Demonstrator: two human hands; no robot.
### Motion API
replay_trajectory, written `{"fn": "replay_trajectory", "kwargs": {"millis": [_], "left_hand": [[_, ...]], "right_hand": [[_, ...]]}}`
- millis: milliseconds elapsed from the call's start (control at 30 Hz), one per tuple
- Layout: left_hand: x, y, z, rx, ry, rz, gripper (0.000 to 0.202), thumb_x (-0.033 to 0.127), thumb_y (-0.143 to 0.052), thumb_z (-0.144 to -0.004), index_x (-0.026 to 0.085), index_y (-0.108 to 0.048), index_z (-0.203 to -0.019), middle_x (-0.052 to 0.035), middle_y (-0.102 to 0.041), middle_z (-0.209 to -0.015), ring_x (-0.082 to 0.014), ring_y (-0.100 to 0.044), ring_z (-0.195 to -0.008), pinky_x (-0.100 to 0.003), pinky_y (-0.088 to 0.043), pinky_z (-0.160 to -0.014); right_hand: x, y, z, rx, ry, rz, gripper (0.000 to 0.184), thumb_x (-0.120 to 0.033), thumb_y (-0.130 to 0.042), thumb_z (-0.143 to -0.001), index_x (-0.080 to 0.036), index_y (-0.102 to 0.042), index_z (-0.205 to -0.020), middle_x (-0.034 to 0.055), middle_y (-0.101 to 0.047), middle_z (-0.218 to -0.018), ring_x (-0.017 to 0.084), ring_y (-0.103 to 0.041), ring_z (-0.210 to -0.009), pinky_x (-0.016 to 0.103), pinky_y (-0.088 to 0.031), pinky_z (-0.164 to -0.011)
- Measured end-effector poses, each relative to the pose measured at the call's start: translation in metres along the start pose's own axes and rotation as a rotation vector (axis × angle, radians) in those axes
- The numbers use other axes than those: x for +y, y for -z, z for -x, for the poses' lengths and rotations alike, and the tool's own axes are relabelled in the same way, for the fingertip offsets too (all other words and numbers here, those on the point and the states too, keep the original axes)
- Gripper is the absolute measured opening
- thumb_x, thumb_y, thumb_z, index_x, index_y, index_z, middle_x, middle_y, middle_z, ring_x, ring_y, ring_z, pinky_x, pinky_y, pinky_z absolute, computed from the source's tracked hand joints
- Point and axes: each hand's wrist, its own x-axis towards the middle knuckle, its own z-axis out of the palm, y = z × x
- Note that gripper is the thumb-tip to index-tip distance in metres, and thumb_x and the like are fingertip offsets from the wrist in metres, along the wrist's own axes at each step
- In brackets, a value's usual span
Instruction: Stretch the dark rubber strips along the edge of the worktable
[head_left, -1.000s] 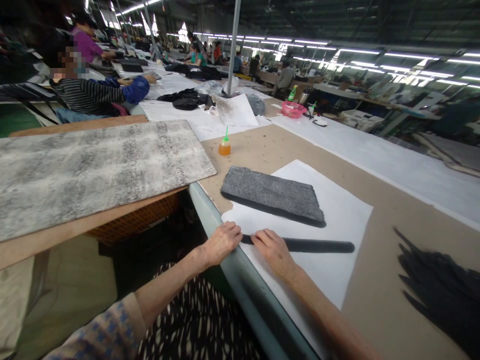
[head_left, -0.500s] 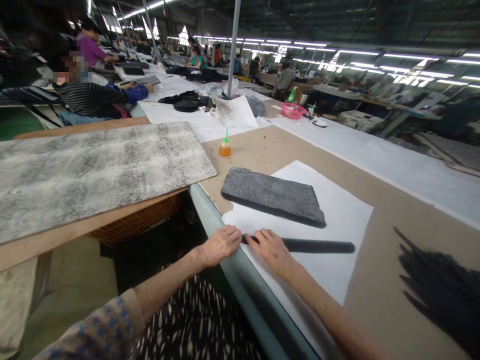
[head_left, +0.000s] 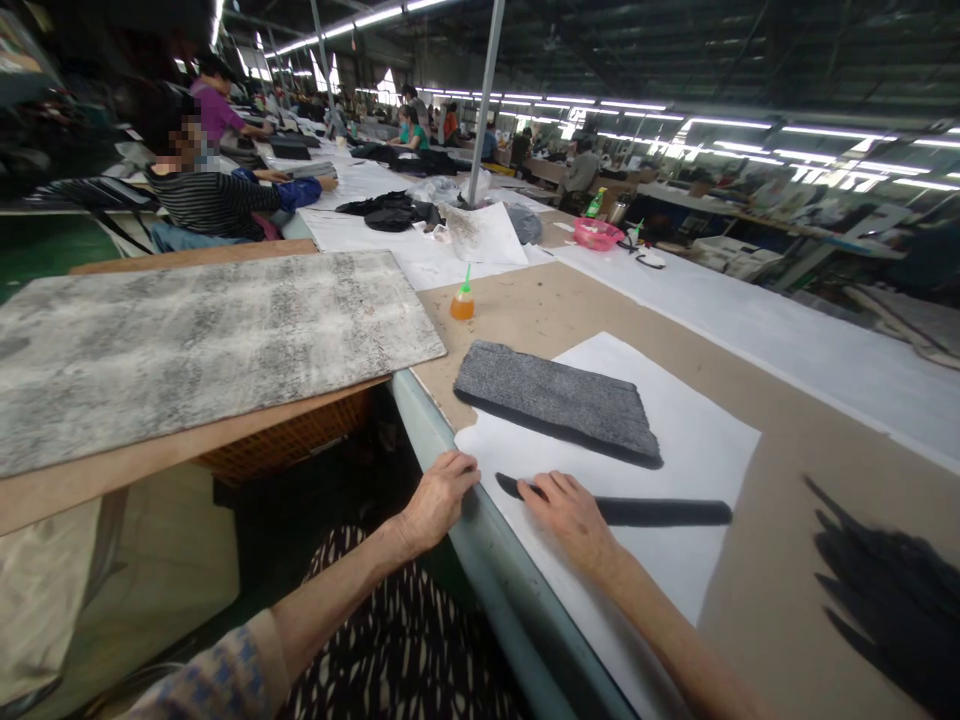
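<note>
A long black strip lies on a white paper sheet on the brown table. My right hand lies flat on the strip's near end, fingers stretched out. My left hand rests on the table's grey-green edge, fingers loosely curled over it, a little apart from the strip's tip. Behind the strip, a thick grey felt pad lies across the paper's far side.
An orange glue bottle stands beyond the pad. A pile of black strips lies at right. A grey-stained board covers the bench at left. A seated person in a striped top works further back; other workers are beyond.
My left hand has come off the strip's near tip and now rests on the table edge. The right hand stays flat on the strip. The view shifted slightly.
</note>
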Motion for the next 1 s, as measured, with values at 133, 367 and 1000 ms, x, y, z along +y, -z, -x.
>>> {"fn": "replay_trajectory", "kwargs": {"millis": [133, 367, 1000], "left_hand": [[0.006, 0.004, 0.002, 0.167, 0.17, 0.164, 0.029, 0.013, -0.036, -0.086, 0.017, -0.063, -0.096, -0.0088, -0.059, -0.099, -0.0206, -0.051, -0.095, -0.035, -0.043, -0.085], [0.001, 0.002, 0.002, 0.128, 0.676, 0.482, 0.047, 0.051, -0.041, -0.084, 0.013, -0.062, -0.066, 0.0, -0.055, -0.057, -0.0134, -0.049, -0.055, -0.023, -0.036, -0.053], [-0.015, -0.011, 0.003, 0.068, 0.969, 0.915, 0.045, 0.057, -0.063, -0.064, 0.012, -0.06, -0.055, -0.0028, -0.056, -0.051, -0.0107, -0.047, -0.047, -0.023, -0.035, -0.049]], "right_hand": [[0.002, 0.003, 0.003, -0.014, -0.012, -0.007, 0.034, -0.004, -0.046, -0.081, -0.017, -0.055, -0.112, 0.0051, -0.053, -0.084, 0.017, -0.045, -0.078, 0.031, -0.036, -0.074], [-0.019, 0.003, -0.036, 0.009, 0.083, -0.032, 0.025, -0.013, -0.048, -0.085, -0.019, -0.055, -0.108, 0.0038, -0.052, -0.083, 0.017, -0.045, -0.078, 0.031, -0.037, -0.071], [-0.024, -0.003, -0.046, 0.034, 0.114, -0.071, 0.027, -0.013, -0.048, -0.085, -0.018, -0.053, -0.111, 0.0041, -0.052, -0.082, 0.018, -0.045, -0.077, 0.032, -0.037, -0.071]]}}
